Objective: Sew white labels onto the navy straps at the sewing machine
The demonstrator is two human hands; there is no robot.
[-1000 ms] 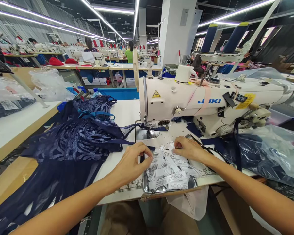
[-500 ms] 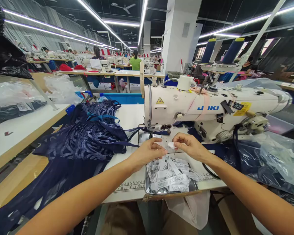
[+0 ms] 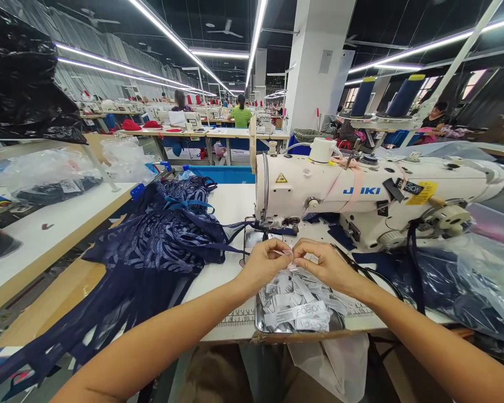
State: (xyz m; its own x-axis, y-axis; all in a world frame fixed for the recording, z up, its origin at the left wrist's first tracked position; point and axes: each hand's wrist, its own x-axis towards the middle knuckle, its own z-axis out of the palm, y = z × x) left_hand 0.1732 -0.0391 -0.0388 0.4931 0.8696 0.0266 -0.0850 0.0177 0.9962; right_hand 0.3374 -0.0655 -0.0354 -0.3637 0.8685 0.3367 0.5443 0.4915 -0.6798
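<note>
Both hands meet just in front of the sewing machine's needle area. My left hand (image 3: 267,261) pinches one side of a small white label (image 3: 293,257), and my right hand (image 3: 321,263) pinches the other; the fingers cover most of it. Right below them, a metal tray (image 3: 258,322) holds a heap of white fabric labels (image 3: 296,305) printed "valege". Behind the hands stands the white JUKI sewing machine (image 3: 319,187). To the left lies a pile of navy lace garments (image 3: 172,235), with straps running toward the needle.
Navy fabric in clear plastic (image 3: 457,274) lies to the right of the machine. Two navy thread cones (image 3: 405,95) stand behind it. A black plastic bag (image 3: 25,78) hangs at upper left above a side table (image 3: 63,229). A person in green (image 3: 241,115) sits farther back.
My left hand has come over to the right hand and now also grips the white label. The whole view has shifted slightly, so the scene sits a little farther right.
</note>
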